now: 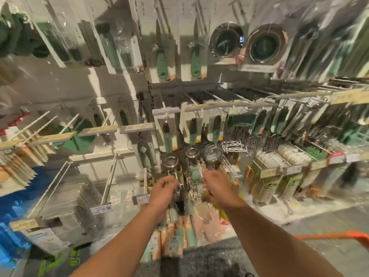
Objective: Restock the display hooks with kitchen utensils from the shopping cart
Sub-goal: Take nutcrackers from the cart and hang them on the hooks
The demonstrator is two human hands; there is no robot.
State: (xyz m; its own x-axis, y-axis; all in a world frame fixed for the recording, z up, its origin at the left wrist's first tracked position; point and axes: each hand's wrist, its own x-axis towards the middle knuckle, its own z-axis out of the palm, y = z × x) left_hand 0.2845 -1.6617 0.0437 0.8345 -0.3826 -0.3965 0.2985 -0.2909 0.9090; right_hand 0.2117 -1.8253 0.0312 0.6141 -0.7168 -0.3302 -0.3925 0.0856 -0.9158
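Note:
Both my arms reach forward to a low display hook in the middle of the rack. My left hand point(164, 189) has its fingers curled round the thin metal handle of a small steel strainer point(170, 161) hanging there. My right hand point(216, 183) pinches the packaging of another steel strainer point(213, 153) beside it. A third strainer point(191, 152) hangs between them. Below my hands hang several mint and peach-handled utensils point(179, 232). The picture is blurred, so the exact grip is hard to make out.
Carded green-handled knives point(162, 64) and round steel strainers point(264, 45) hang on upper hooks. Wire whisks point(251, 139) and packed goods fill the right rows. Long bare hooks with price tags point(101, 209) jut out lower left. An orange cart rim point(339, 235) shows at right.

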